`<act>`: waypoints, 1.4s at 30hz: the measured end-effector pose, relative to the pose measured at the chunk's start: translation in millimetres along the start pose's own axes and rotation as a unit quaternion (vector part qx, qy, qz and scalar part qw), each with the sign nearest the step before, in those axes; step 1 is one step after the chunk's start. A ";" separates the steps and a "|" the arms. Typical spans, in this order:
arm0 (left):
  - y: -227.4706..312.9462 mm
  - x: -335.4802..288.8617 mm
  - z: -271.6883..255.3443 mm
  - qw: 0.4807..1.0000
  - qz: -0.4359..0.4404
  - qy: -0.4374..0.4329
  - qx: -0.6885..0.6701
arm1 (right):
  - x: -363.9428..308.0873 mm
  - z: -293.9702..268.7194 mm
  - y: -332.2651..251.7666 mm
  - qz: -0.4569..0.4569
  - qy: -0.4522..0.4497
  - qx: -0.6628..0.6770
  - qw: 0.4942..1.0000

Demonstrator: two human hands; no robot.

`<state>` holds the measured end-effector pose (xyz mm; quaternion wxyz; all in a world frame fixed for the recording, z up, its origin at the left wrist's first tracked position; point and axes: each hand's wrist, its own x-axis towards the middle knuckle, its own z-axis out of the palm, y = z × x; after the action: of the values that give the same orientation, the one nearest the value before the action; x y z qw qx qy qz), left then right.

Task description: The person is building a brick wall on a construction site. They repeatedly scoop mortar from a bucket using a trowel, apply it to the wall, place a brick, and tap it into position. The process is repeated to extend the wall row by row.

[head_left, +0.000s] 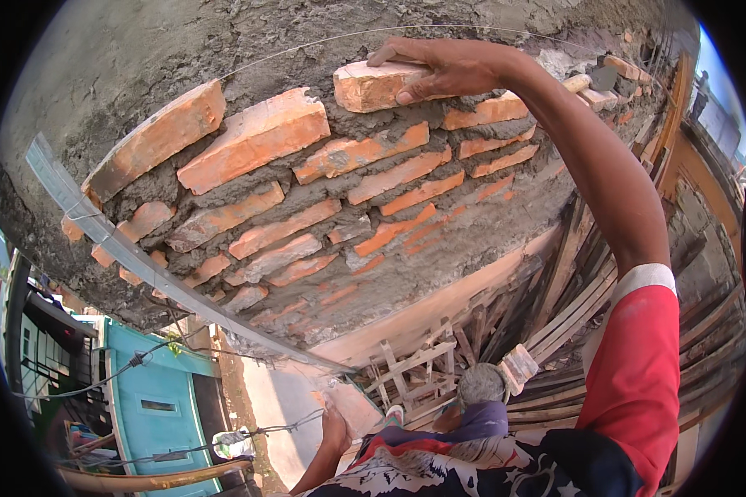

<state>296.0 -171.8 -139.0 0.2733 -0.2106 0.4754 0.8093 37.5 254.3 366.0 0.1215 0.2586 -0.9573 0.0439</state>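
My right hand (460, 66) reaches up to the brick wall, its fingers and thumb closed round an orange brick (363, 89) on the top course. Grey mortar (261, 153) fills the joints around it. To the left along that course sit another brick (261, 137) and a longer one (162, 137). A thin string (307, 43) runs just above them. Low down near my body, my left hand (333, 431) grips the edge of what looks like a brick (354, 407), its broad pinkish face showing. Some of its fingers are hidden.
A metal channel (153, 269) slants down the wall's left end. A light wooden handle (576, 83) lies on the wall to the right. Below are a round container of mortar (481, 383), stacked timber (568, 286), barbed wire (278, 428) and a turquoise door (157, 414).
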 end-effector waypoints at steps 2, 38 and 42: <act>-1.2 9.3 -6.0 1.000 -0.002 -0.002 -0.017 | 2.4 -1.1 -3.9 0.018 -0.011 0.004 1.000; -0.8 7.5 -2.5 0.998 -0.015 0.027 0.062 | -5.1 19.0 -25.1 0.021 0.067 0.005 0.998; -5.0 12.3 -9.8 0.992 0.013 0.011 0.123 | -27.9 0.4 7.5 0.044 0.182 0.009 0.982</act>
<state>290.6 -175.5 -154.1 0.2816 -0.1780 0.5765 0.7461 57.0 274.2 358.3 0.2890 0.2048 -0.9294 0.1039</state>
